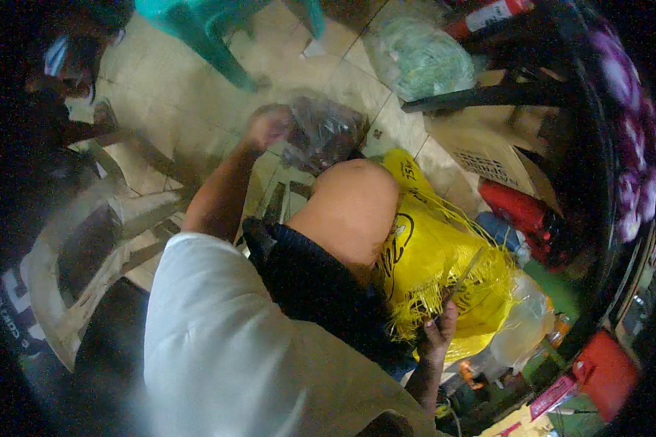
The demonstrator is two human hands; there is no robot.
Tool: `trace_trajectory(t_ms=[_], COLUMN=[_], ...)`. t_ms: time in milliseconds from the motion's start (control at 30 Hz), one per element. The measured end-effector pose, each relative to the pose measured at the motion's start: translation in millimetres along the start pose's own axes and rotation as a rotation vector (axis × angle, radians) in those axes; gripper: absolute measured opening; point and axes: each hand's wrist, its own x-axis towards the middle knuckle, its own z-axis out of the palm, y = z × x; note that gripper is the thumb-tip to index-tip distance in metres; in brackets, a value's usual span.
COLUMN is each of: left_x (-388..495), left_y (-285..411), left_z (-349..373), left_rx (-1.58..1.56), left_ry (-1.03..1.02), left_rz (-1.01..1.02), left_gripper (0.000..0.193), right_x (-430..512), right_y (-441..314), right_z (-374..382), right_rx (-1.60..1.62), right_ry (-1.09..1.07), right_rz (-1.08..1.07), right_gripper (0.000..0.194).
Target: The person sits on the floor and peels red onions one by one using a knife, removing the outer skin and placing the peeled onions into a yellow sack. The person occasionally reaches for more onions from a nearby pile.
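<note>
My left hand [272, 127] is stretched out over the floor, blurred, at the edge of a clear plastic bag [328, 131] with dark contents; whether its fingers grip the bag cannot be told. In my right hand [439, 328] is a knife [469, 273], its thin blade pointing up and away over a yellow woven plastic sack [432, 240]. The sack lies beside my bare knee, with printed writing and a frayed edge of loose strands near the right hand. Part of the knife's handle is hidden by my fingers.
A green plastic stool [213, 33] stands ahead on the tiled floor. A bag of pale green stringy material [423, 57] lies beyond the knee. Right are a cardboard box [481, 153], a red packet [516, 207] and a red container [607, 374]. A pale chair-like frame [93, 262] is left.
</note>
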Motion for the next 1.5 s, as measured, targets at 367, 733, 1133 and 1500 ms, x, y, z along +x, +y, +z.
trace_trajectory(t_ms=[367, 733, 1133, 1500], left_x=[-163.4, -277.4, -345.0, -331.5], left_y=[58.1, 31.1, -8.6, -6.9], left_z=[202.1, 332.1, 332.6, 320.0], left_rx=[-0.552, -0.21, 0.349, 0.517], left_ry=[-0.876, -1.113, -0.913, -1.093], left_rz=[-0.181, -0.449, -0.194, 0.109], left_gripper=[0.053, 0.052, 0.045, 0.033], right_x=[-42.0, -82.0, -101.9, -103.5], right_y=[-2.3, -23.4, -33.6, -32.6], right_z=[-21.4, -16.8, 19.1, 26.2], right_rx=[-0.036, 0.074, -0.223, -0.282], right_ry=[0.148, 0.322, 0.266, 0.262], right_rz=[-0.3, -0.4, -0.565, -0.581], right_gripper=[0.075, 0.059, 0.074, 0.077])
